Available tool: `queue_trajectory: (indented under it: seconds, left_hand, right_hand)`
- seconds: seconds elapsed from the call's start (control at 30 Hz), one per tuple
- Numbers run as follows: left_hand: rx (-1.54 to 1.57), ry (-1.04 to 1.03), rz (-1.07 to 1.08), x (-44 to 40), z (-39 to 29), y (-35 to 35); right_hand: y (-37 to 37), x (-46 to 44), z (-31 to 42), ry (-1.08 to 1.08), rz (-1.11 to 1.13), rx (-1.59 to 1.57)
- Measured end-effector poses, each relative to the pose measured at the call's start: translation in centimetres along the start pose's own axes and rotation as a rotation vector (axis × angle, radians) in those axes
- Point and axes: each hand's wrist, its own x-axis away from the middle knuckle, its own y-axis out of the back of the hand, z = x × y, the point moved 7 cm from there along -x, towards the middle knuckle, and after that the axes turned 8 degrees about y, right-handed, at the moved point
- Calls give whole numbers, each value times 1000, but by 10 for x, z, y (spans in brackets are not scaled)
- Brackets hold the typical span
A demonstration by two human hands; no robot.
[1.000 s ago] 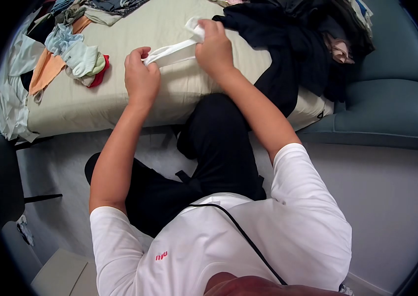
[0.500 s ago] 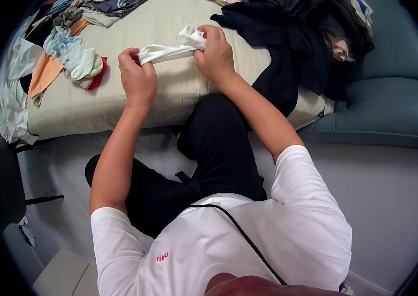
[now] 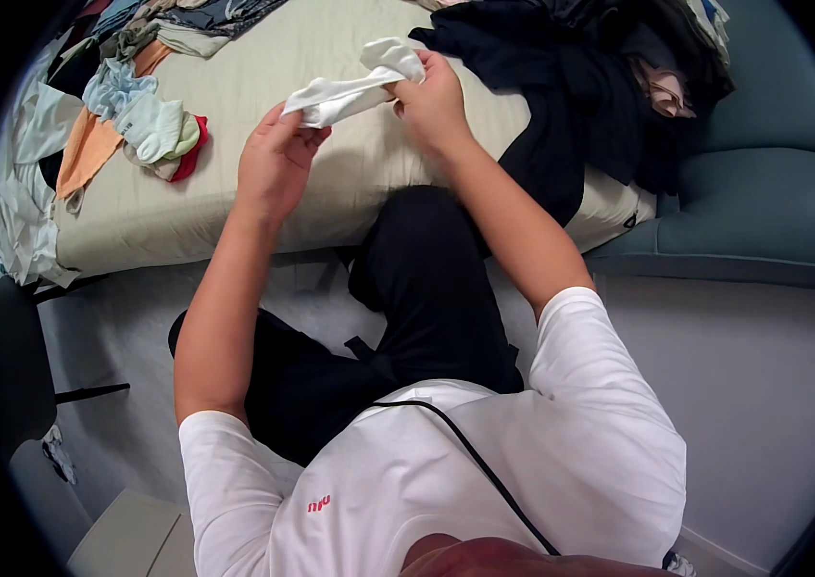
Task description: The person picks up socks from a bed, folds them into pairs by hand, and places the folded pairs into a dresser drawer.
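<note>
Nearest is the person's white shirt (image 3: pixel 465 457), with a thin black cable (image 3: pixel 470 444) running across it. Beyond it are black trousers (image 3: pixel 431 288), one knee close against the side of the bed (image 3: pixel 210 207).

Both hands are raised over the bed's pale sheet. Between them a white sock-like cloth (image 3: pixel 350 91) spans the gap. The left hand (image 3: pixel 275 159) has its fingers pinched on one end; the fingers of the right hand (image 3: pixel 431 101) grip the other end, where part of the cloth folds up into a loose loop.

To the left on the bed lies a small heap: pale socks (image 3: pixel 150 128) overlapping a red cloth (image 3: pixel 194 149), with an orange cloth (image 3: pixel 90 154) and a light blue cloth (image 3: pixel 119 88) beside them. To the right, navy clothes (image 3: pixel 571 106) hang over the bed's edge near a blue-grey padded panel (image 3: pixel 773 202). More folded garments (image 3: pixel 220 14) lie at the far left.
</note>
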Motion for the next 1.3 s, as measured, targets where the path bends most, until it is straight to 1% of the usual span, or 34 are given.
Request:
queue_trajectory:
  seconds: [0.03, 0.07, 0.1, 0.13, 0.17, 0.23, 0.27, 0.33, 0.37, 0.4, 0.47, 0.53, 0.57, 0.63, 0.7, 0.8, 0.87, 0.9, 0.93, 1.07, 1.13, 1.27, 1.3]
  left_hand:
    - [193, 136, 130, -3, 6, -2]
    - [385, 272, 261, -3, 11, -7]
    - [476, 304, 353, 1, 5, -15]
    - [474, 305, 357, 3, 2, -18]
    - [511, 293, 345, 5, -2, -19]
    - [545, 273, 334, 4, -7, -17]
    - [554, 330, 374, 5, -7, -19]
    - [571, 449, 452, 7, -4, -18]
    - [571, 451, 450, 5, -5, -14]
    - [590, 474, 478, 6, -6, -15]
    - [611, 498, 505, 9, -5, -16]
    - [433, 397, 244, 14, -16, -22]
    - [433, 397, 243, 12, -15, -17]
    - [435, 440, 360, 7, -13, -12]
    - [422, 448, 358, 2, -11, -4]
    - [433, 465, 370, -1, -9, -1]
    - [459, 473, 381, -1, -7, -1]
    - [430, 468, 335, 0, -6, -1]
    - [401, 462, 289, 1, -5, 0]
    - [407, 477, 284, 1, -3, 0]
    - [410, 488, 325, 3, -2, -5]
    - [381, 506, 314, 5, -1, -3]
    - [396, 526, 377, 3, 1, -5]
  right_hand:
    - [-8, 5, -18, -333, 55, -342]
    - [-5, 3, -17, -332, 53, -343]
    - [-9, 6, -27, -484, 82, -569]
    - [-15, 11, -33, -633, 112, -795]
    - [-12, 13, -37, -631, 111, -796]
    - [-26, 23, -31, -714, 287, -1005]
    - [-27, 25, -32, -715, 290, -1006]
    - [-38, 36, -7, -617, 513, -1058]
    - [-41, 39, 2, -581, 599, -1008]
    - [-41, 39, 7, -584, 596, -1009]
    - [-44, 45, 15, -663, 709, -940]
    - [-47, 48, 30, -633, 672, -918]
    - [-48, 47, 35, -607, 652, -956]
    - [-50, 45, 36, -580, 630, -994]
    - [-49, 38, 33, -552, 533, -1062]
    - [-46, 39, 29, -585, 522, -1006]
    - [-44, 41, 23, -592, 543, -943]
    - [-43, 42, 20, -596, 566, -881]
    - [-42, 42, 19, -596, 564, -881]
    - [-41, 44, 12, -616, 604, -860]
    - [-41, 47, 14, -629, 611, -836]
    - [-41, 46, 22, -626, 621, -878]
    - [-40, 44, 22, -608, 624, -884]
